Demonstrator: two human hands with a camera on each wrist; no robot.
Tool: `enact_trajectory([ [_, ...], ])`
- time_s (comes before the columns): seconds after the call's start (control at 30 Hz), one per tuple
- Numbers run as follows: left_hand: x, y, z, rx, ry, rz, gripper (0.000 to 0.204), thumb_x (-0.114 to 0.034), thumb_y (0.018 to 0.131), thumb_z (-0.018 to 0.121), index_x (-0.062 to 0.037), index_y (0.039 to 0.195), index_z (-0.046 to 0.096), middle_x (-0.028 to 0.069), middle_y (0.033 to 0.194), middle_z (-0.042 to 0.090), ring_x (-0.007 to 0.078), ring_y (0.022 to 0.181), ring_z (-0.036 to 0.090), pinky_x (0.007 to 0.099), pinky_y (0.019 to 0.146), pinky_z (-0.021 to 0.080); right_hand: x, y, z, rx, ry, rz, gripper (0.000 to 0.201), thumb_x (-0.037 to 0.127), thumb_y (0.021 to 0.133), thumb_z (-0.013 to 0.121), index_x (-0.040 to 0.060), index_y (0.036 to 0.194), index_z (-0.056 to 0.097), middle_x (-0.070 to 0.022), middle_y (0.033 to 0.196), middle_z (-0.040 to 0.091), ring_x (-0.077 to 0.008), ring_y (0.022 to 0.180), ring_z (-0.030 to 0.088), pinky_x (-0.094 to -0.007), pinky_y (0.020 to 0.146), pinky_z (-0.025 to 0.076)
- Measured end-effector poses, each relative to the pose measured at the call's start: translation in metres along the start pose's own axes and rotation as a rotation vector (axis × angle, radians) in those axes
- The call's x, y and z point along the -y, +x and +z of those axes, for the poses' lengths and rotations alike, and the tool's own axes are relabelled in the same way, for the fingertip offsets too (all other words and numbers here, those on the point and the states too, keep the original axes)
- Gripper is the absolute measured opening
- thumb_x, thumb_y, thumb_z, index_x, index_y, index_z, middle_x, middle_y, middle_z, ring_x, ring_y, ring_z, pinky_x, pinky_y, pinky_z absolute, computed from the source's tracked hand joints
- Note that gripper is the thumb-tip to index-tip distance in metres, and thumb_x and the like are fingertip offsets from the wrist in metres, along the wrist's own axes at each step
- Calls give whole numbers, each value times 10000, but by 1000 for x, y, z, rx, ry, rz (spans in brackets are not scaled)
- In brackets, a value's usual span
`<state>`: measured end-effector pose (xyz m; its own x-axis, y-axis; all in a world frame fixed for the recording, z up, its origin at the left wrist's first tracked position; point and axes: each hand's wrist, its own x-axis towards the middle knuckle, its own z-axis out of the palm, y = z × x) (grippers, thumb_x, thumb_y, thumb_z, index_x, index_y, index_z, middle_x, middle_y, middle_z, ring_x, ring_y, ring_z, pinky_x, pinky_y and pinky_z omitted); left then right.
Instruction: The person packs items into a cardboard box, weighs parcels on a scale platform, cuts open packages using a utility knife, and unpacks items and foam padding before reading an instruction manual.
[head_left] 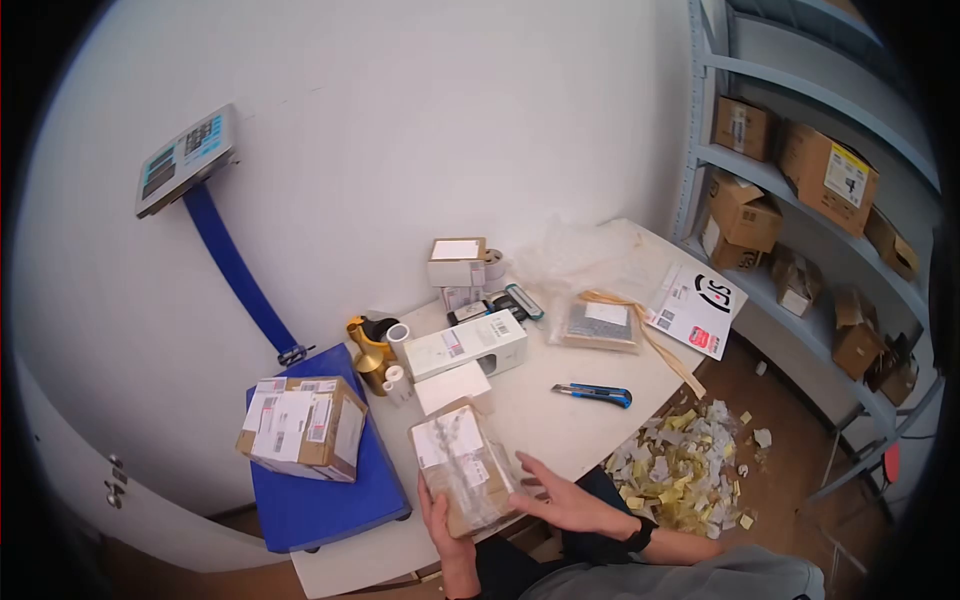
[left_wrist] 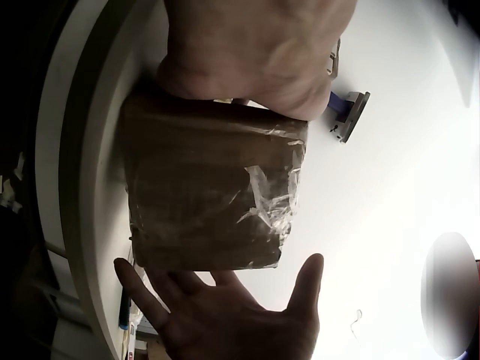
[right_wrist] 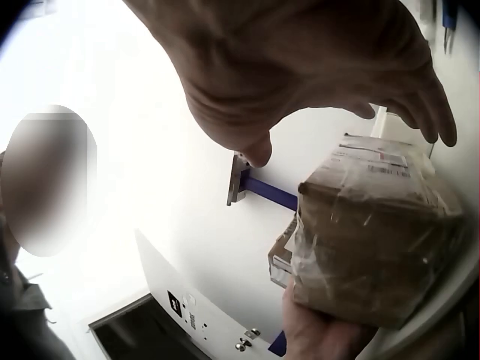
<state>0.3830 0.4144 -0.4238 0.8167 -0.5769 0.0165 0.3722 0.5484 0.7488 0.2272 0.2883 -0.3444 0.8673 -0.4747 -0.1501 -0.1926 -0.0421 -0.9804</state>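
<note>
Head cam: I see the taped box (head_left: 462, 465) held at the bench's (head_left: 545, 430) near edge, long axis approx. fore-aft; L hand (head_left: 448, 530) grips its left side, so it's nearer; R hand (head_left: 575, 505) is open by the right side; L wrist cam: box between both hands, R fingers spread; R wrist cam: L hand supports the underside, R thumb clear.

No words or numbers I can read for sure. White sheet (head_left: 684, 290): big round black logo, letters unclear, plus red print and a QR code. Parcel (head_left: 462, 485) I'm holding: shipping labels, barcode, print too small. Taped box (head_left: 345, 430) and long white box (head_left: 500, 340): labels, same problem. Shelf carton (head_left: 808, 165): yellow-topped label, text illegible.
</note>
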Motion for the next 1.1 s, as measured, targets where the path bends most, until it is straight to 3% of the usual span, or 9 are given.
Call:
enact_trajectory([
  [0.17,14,-14,-3,-136,-46,57,620,-167,980,557,14,1549,391,199,1470,533,309,1353,540,441,1145,412,-30,-4,35,-180,-330,-226,965,513,947,727,-77,1579,300,-321,1532,408,-394,1353,497,-398,1142,408],
  [0.27,3,-36,25,-244,189,-83,754,-372,1017,619,47,1571,324,214,1559,443,401,1405,462,469,1160,403,-34,3,20,-153,15,-212,867,444,940,758,-25,1566,383,-281,1523,426,-376,1376,480,-408,1168,378],
  [0.3,10,-42,22,-180,157,-42,718,-319,1075,523,7,1629,203,181,1666,301,350,1490,377,460,1218,341,-27,-5,12,-153,-12,-236,823,404,942,765,0,1562,409,-262,1528,432,-364,1391,469,-411,1173,371],
  [0.4,8,-50,41,-155,271,137,640,-302,1114,428,-3,1634,204,185,1677,285,349,1511,350,475,1235,322,-7,-19,-34,-87,193,-271,707,247,970,743,25,1565,432,-188,1536,481,-289,1421,459,-381,1177,364],
  [0.43,9,-41,28,-23,800,193,571,-290,1144,319,4,1625,232,192,1675,294,349,1522,334,466,1253,300,-7,-17,-54,-64,390,-195,692,233,973,728,15,1560,434,-170,1509,520,-268,1408,481,-380,1171,373],
  [0.63,6,-11,3,92,889,496,537,-312,1125,380,68,1496,465,246,1548,474,401,1439,444,481,1227,308,19,6,-159,-168,765,-102,659,400,1016,600,90,1568,416,-89,1510,555,-233,1352,561,-472,1140,419],
  [0.8,16,-6,-17,-39,1049,409,502,-235,1060,529,74,1455,517,275,1453,563,411,1374,511,460,1184,350,47,113,-265,-325,592,-196,700,541,987,598,89,1508,479,-105,1474,549,-231,1327,542,-506,1078,443],
  [0.93,17,-3,-15,-98,1046,349,480,-184,1026,577,76,1429,539,276,1427,582,410,1354,530,447,1174,366,61,222,-318,-690,418,-98,691,555,953,620,74,1442,541,-106,1390,596,-241,1207,594,-466,982,508],
  [1.1,24,1,-27,-99,1134,366,474,-128,999,600,72,1423,529,264,1374,622,387,1315,572,437,1155,397,8,331,-373,-678,52,-162,690,571,932,625,13,1337,648,-150,1223,707,-285,1105,677,-388,995,509],
])
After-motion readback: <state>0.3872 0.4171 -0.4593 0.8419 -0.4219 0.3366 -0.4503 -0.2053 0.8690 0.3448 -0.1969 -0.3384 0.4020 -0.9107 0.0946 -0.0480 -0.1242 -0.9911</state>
